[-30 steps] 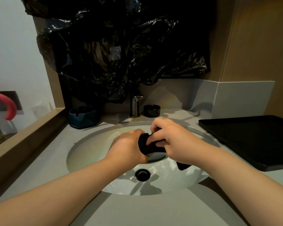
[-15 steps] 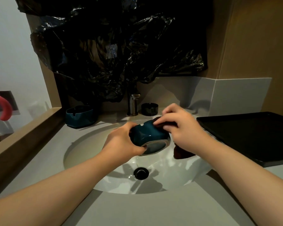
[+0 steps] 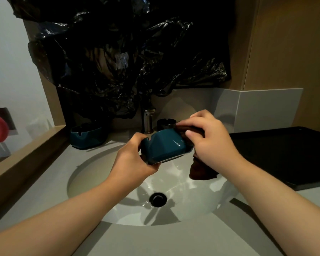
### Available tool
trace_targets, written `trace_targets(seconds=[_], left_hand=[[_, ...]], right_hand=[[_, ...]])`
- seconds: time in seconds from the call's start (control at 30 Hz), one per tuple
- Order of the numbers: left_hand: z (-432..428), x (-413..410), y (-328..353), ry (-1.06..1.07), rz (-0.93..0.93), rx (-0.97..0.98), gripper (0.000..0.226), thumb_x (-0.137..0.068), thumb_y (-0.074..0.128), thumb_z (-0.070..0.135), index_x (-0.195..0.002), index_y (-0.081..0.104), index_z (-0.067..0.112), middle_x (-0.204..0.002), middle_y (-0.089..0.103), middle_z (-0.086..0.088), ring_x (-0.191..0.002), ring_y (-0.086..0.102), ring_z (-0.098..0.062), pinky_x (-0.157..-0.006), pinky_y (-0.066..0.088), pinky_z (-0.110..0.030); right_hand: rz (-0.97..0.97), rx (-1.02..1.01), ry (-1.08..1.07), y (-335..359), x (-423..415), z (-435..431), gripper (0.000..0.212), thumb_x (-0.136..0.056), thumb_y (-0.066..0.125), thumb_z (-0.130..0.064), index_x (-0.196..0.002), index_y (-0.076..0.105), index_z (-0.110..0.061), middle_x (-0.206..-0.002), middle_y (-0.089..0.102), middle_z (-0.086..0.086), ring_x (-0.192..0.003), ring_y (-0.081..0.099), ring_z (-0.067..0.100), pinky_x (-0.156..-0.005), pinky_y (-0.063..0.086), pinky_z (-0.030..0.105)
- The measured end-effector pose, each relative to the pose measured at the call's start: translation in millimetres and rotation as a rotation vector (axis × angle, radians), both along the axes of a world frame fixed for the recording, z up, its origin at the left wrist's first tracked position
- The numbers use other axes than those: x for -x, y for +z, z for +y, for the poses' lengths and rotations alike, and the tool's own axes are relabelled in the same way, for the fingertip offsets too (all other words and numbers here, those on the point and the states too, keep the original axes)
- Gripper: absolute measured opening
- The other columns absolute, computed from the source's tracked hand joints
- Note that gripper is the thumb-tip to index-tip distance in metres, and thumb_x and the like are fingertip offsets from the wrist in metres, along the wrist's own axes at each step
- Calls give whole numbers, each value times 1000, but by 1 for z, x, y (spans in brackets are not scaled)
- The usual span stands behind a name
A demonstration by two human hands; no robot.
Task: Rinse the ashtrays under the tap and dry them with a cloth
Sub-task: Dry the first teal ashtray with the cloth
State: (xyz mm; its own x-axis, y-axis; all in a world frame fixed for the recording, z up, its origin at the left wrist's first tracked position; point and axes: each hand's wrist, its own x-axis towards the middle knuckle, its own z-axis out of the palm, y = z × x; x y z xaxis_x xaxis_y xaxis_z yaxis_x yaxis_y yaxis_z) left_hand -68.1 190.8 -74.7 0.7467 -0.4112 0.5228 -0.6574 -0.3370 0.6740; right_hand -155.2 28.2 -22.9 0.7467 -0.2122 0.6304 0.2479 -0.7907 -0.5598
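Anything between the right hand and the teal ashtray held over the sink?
Yes: the right hand holds a dark cloth against the right end of the teal ashtray. The left hand grips its other end bare.

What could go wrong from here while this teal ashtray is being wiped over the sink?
The glossy teal ashtray, gripped at one end by the left hand, might slip and chip on the sink basin. The cloth in the right hand dangles toward the basin and may pick up water.

Ashtray [image 3: 164, 145] over sink [image 3: 92, 178] — second ashtray [image 3: 87, 134] on counter [image 3: 155, 241] back-left, tap [image 3: 147, 120] behind, tray [image 3: 284, 154] right.
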Motion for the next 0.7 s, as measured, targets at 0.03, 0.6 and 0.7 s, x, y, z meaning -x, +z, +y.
trace_targets(seconds=[0.03, 0.6, 0.7], left_hand=[[1, -1, 0, 11, 2, 3, 54, -68, 84, 16, -91, 42, 40, -93, 54, 19, -87, 56, 13, -66, 50, -6], [-2, 2, -2, 92, -58, -148, 47, -69, 80, 24, -101, 48, 37, -93, 60, 12, -85, 57, -8, -67, 47, -16], [-1, 2, -1, 95, 0, -129, 54, -66, 83, 23, -101, 45, 40, -93, 58, 17, -92, 57, -6, -74, 49, -17]], right_hand=[[-17, 78, -3, -3, 1, 5, 28, -91, 54, -3, -107, 69, -20, -103, 47, -7, -100, 45, 7, -85, 41, 13], [-112, 577, 65, -18, -4, 25, 26, -78, 61, 4, -98, 70, -8, -97, 54, 7, -89, 48, 25, -68, 49, 39], [-130, 432, -83, -18, -8, 13, 26, -81, 61, 5, -103, 70, -6, -100, 54, 10, -91, 48, 26, -71, 51, 44]])
